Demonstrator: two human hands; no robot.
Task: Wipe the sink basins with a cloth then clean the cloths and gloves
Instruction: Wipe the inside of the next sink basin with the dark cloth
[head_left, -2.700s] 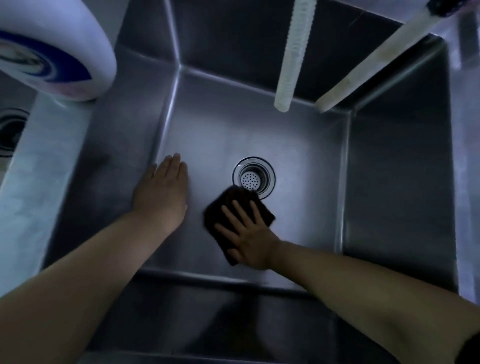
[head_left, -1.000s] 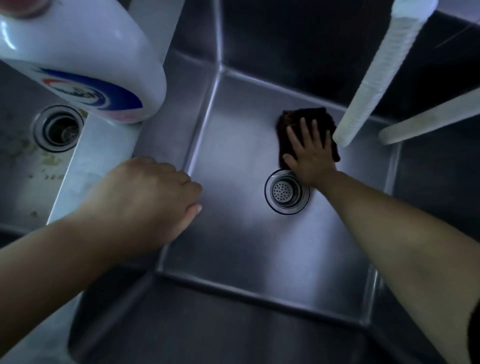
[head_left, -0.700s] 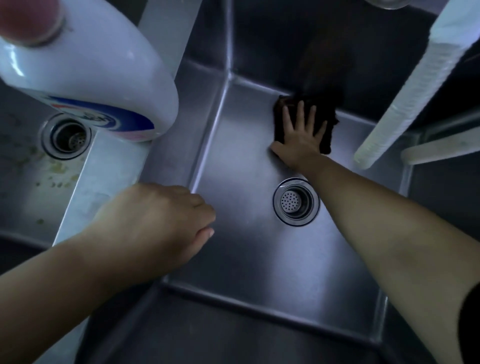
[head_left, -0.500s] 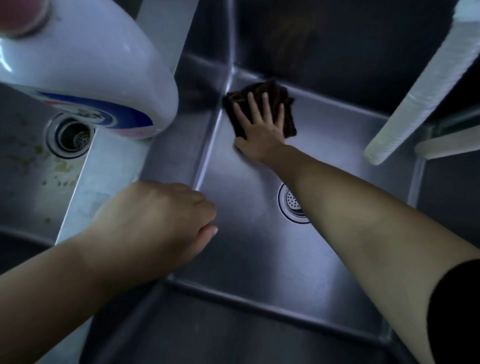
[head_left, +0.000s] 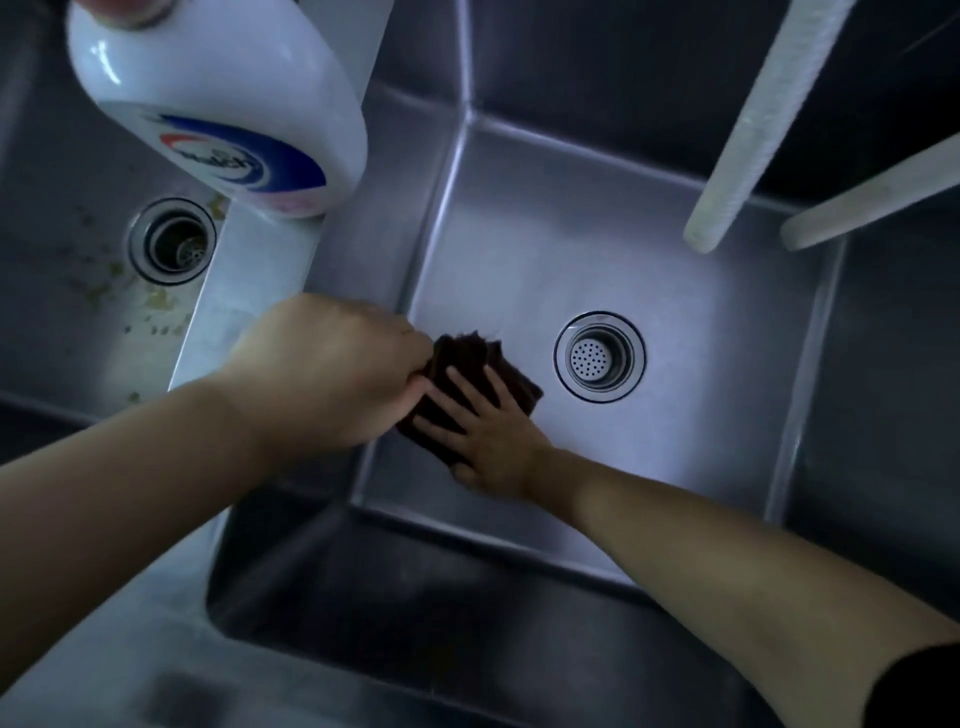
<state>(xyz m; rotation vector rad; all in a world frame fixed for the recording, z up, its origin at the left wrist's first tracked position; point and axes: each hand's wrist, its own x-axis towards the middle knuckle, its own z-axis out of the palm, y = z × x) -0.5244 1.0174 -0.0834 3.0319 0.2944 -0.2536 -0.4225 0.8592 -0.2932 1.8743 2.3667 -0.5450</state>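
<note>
Filling most of the view, the steel sink basin (head_left: 597, 249) holds a dark cloth (head_left: 470, 364) on its floor, left of the drain (head_left: 599, 357), its long axis running from near-left to far-right. The right hand (head_left: 491, 441) presses it flat with straight, spread fingers. The left hand (head_left: 332, 371), fingers curled, hangs above the divider (head_left: 249, 291) beside a white bottle (head_left: 223, 98); whether it touches the cloth's edge is unclear.

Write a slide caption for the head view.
Right hand presses a dark cloth flat on the basin floor beside the drain.
</note>
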